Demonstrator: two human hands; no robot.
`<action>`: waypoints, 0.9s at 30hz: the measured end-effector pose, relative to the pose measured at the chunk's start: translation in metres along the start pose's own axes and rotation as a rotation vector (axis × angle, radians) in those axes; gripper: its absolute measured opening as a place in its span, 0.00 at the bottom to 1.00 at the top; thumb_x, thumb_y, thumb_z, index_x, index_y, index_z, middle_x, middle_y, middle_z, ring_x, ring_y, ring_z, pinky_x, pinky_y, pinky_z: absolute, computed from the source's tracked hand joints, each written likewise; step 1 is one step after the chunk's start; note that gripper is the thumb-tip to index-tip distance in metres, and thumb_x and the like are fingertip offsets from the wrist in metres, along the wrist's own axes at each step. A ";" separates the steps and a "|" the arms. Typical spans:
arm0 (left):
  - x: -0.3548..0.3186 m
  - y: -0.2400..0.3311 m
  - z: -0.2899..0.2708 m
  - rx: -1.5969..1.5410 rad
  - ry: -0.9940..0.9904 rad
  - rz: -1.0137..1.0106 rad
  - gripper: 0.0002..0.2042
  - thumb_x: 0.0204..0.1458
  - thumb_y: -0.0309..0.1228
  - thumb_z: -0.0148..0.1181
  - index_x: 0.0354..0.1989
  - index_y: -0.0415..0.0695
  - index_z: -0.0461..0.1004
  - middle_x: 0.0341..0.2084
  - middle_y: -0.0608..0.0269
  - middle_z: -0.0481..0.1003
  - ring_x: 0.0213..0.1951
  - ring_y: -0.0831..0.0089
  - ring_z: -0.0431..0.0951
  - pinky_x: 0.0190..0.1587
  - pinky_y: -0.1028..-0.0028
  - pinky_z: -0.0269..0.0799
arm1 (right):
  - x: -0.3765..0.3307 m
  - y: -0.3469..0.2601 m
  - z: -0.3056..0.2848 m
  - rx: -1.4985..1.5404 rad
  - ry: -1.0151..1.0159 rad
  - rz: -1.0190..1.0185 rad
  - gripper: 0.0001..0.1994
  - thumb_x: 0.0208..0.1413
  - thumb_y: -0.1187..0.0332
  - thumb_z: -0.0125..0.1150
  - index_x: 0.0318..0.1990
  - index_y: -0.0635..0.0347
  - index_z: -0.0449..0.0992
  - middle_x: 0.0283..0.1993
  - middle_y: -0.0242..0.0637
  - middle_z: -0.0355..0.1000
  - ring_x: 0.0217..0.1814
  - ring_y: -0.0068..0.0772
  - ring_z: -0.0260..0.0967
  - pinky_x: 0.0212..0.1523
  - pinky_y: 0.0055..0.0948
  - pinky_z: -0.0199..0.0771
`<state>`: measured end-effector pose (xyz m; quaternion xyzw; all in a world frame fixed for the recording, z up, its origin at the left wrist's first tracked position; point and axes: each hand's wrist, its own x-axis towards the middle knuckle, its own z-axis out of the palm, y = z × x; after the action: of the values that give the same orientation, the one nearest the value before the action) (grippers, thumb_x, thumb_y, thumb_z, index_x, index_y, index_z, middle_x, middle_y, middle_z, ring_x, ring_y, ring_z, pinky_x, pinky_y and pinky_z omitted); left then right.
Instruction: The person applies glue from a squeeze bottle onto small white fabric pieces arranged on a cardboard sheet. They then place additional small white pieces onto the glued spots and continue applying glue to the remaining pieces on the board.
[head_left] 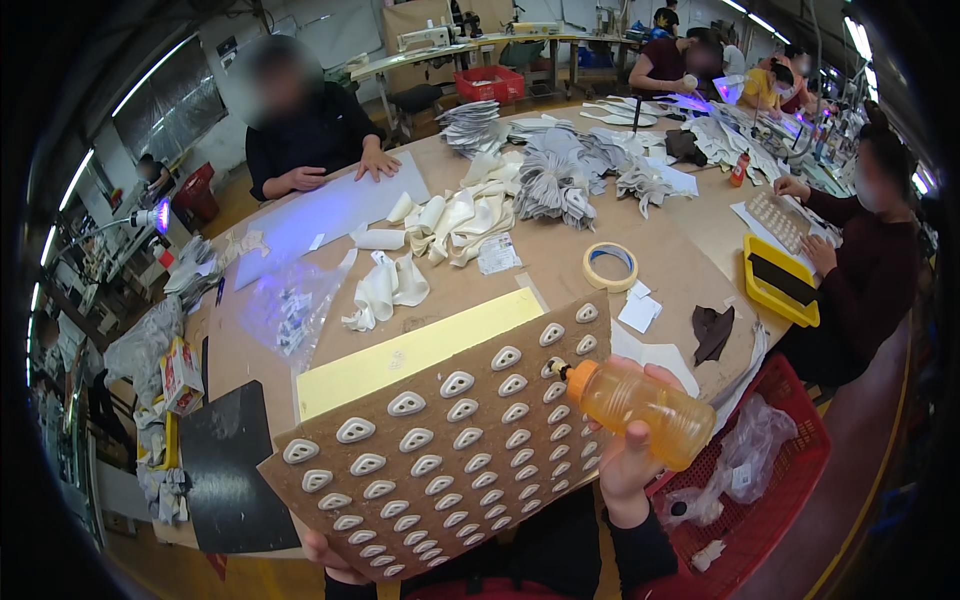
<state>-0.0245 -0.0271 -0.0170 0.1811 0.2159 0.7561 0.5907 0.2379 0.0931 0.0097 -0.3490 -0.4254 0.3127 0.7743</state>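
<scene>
At the far left we see one lamp glowing violet, then one black mat at the near table edge. Across the table, one co-worker in dark clothing rests two hands on one pale sheet. At the bottom, our left hand grips the lower left corner of one brown board, which hides most of its fingers. The board is tilted up in front of us, over the near table edge, and bears dozens of white oval pieces — too crowded low down for us to count surely — and it covers part of one yellow strip. Beyond lie heaps of cream pieces and grey pieces, uncountable in their overlap, and one tape roll. Our right hand is wrapped round one orange-capped bottle, tilted with its nozzle at a piece near the board's right edge; we cannot tell whether they touch. Farther right come one dark scrap, one yellow tray with one black strip across it, one red basket holding clear plastic — and one seated co-worker in maroon.
</scene>
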 end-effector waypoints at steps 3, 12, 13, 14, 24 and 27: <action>0.006 -0.004 0.002 0.004 -0.044 0.001 0.44 0.44 0.48 0.66 0.64 0.40 0.47 0.57 0.35 0.57 0.54 0.44 0.67 0.48 0.40 0.71 | 0.003 0.002 0.000 -0.022 -0.009 -0.007 0.36 0.50 0.43 0.60 0.55 0.63 0.57 0.48 0.51 0.69 0.39 0.35 0.72 0.25 0.24 0.72; 0.013 -0.009 0.010 0.022 -0.033 0.011 0.46 0.44 0.48 0.66 0.64 0.37 0.46 0.56 0.32 0.57 0.53 0.44 0.68 0.47 0.40 0.72 | 0.009 0.006 -0.013 0.017 -0.027 0.010 0.35 0.50 0.47 0.64 0.54 0.66 0.59 0.51 0.53 0.68 0.47 0.36 0.71 0.40 0.26 0.76; 0.013 -0.009 0.009 0.034 -0.027 0.017 0.46 0.44 0.49 0.66 0.64 0.37 0.46 0.56 0.32 0.57 0.53 0.44 0.68 0.47 0.40 0.72 | 0.009 0.006 -0.012 0.019 -0.024 0.018 0.35 0.50 0.47 0.64 0.54 0.66 0.59 0.51 0.53 0.69 0.47 0.36 0.71 0.41 0.27 0.76; 0.014 -0.009 0.008 0.048 -0.023 0.022 0.46 0.44 0.49 0.66 0.64 0.37 0.46 0.56 0.32 0.57 0.53 0.44 0.68 0.47 0.40 0.72 | 0.010 0.006 -0.012 0.023 -0.019 0.026 0.35 0.50 0.47 0.64 0.54 0.66 0.59 0.51 0.52 0.69 0.47 0.36 0.71 0.41 0.27 0.75; 0.014 -0.013 0.009 0.032 -0.057 -0.010 0.43 0.47 0.47 0.63 0.64 0.38 0.45 0.57 0.35 0.57 0.54 0.45 0.67 0.49 0.41 0.71 | 0.008 0.012 -0.024 0.000 0.008 0.023 0.33 0.50 0.49 0.64 0.54 0.65 0.60 0.49 0.51 0.70 0.44 0.34 0.72 0.33 0.23 0.76; 0.014 -0.017 -0.016 0.060 -0.165 0.050 0.37 0.52 0.52 0.53 0.65 0.45 0.48 0.61 0.43 0.56 0.57 0.48 0.64 0.52 0.41 0.67 | 0.008 0.004 -0.024 0.032 0.002 0.074 0.33 0.50 0.49 0.64 0.54 0.65 0.60 0.49 0.50 0.70 0.43 0.33 0.72 0.29 0.22 0.76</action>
<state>-0.0230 -0.0116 -0.0396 0.2658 0.1842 0.7461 0.5820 0.2612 0.0950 0.0003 -0.3524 -0.4066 0.3474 0.7680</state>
